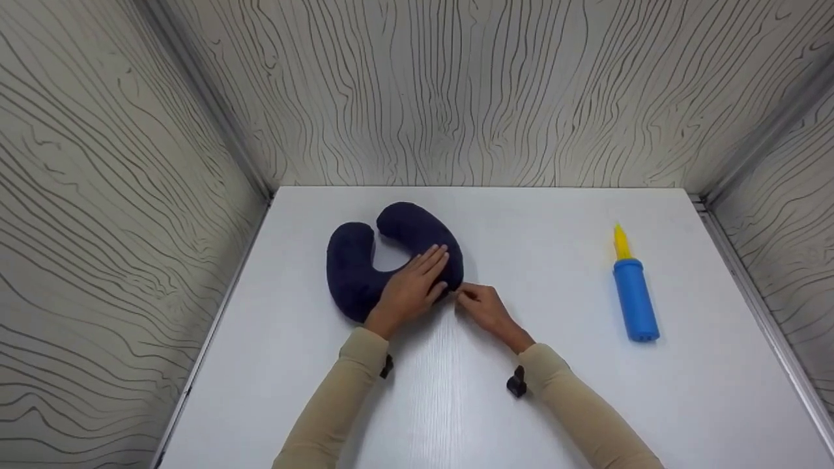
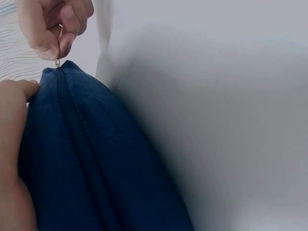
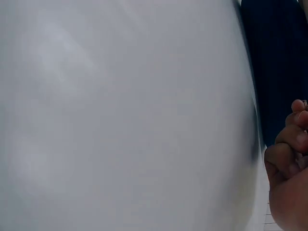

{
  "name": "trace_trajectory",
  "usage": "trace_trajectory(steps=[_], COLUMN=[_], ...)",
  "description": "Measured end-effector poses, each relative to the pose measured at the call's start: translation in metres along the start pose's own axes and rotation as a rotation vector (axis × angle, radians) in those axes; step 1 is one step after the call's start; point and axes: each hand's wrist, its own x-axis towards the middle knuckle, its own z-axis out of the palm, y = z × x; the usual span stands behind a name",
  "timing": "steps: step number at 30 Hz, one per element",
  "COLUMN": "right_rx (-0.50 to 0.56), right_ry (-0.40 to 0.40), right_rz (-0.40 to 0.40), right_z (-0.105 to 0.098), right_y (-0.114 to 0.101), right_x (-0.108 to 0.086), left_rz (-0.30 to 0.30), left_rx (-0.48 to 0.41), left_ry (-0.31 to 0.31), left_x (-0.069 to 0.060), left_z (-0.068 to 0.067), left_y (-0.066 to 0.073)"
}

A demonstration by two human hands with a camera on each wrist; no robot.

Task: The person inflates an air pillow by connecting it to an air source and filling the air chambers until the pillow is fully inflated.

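Observation:
A dark blue U-shaped neck pillow point(image 1: 355, 273) lies on the white table, its gap facing the back. Across its right side rests my left hand point(image 1: 410, 286), fingers straight and flat on the fabric. At the pillow's lower right edge my right hand point(image 1: 483, 306) pinches a small metal zipper pull point(image 2: 57, 63) between thumb and finger. In the left wrist view the zipper point(image 2: 84, 144) runs down the pillow's edge from that pull, and its teeth look closed. The right wrist view shows curled fingers point(image 3: 291, 139) beside the pillow's blue cloth point(image 3: 276, 62).
A blue hand pump point(image 1: 636, 299) with a yellow nozzle point(image 1: 621, 242) lies on the right part of the white table point(image 1: 541, 234). Wood-grain patterned panels point(image 1: 417, 91) stand behind the table and at both sides.

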Motion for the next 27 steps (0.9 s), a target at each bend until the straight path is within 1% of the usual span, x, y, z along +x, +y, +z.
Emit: trace_trajectory(steps=[3,6,8,10,14,20,23,27], right_rx=[0.03,0.029,0.016,-0.006,-0.05,-0.07,-0.082,-0.083], right_ry=[0.01,0.022,0.032,0.043,0.086,0.213,0.232,0.228], right_rz=[0.022,0.035,0.028,0.003,-0.043,-0.022,-0.007,0.025], right_z=[-0.001,-0.002,-0.003,-0.003,-0.006,-0.016,-0.021,-0.025], right_y=[0.002,0.004,0.004,0.005,0.008,0.015,0.019,0.022], right_x=[0.002,0.004,0.006,0.008,0.012,0.021,0.027,0.034], left_rz=[0.01,0.026,0.031,0.028,0.023,0.022,0.025,0.025], left_rx=[-0.005,-0.009,-0.013,-0.021,-0.032,-0.035,-0.038,-0.055], left_ry=[0.027,0.058,0.076,0.087,0.096,0.096,0.097,0.092], left_x=[-0.001,-0.001,-0.001,0.0,0.0,-0.002,-0.003,-0.002], left_z=[0.001,0.002,0.002,0.003,0.003,0.002,0.002,0.003], left_y=[0.0,-0.001,-0.001,-0.001,0.0,0.001,0.001,0.0])
